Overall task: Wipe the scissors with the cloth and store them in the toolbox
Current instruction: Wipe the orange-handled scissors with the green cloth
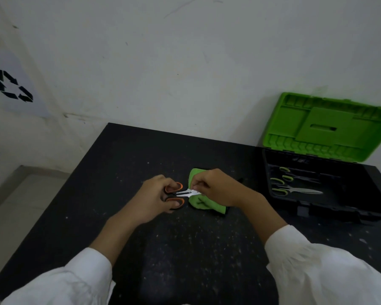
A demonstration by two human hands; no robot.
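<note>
The left hand [156, 194] gripped the orange-and-black handles of the scissors [186, 192], its fingers curled through and around the loops. The scissors lay roughly level just above the middle of the black speckled table [163, 150], with their bare metal blades pointing toward the person's right. The right hand [216, 188] met them there, its thumb and forefinger pinched on the blades near the pivot and its other fingers curled. A green cloth [199, 203] was bunched under and behind that hand, showing above the knuckles and below the palm. Whether any cloth sat between the fingertips and the metal could not be told. Both forearms came out of white sleeves [317, 271].

At the table's far right stood the toolbox [317, 208], well apart from the hands, with its black base open. Its bright green lid [326, 126] was tipped back against the pale wall [185, 62]. Several green-handled scissors [295, 190] lay inside the base, blades pointing right. On the wall to the left hung a white sheet printed with a black recycling symbol [12, 86].
</note>
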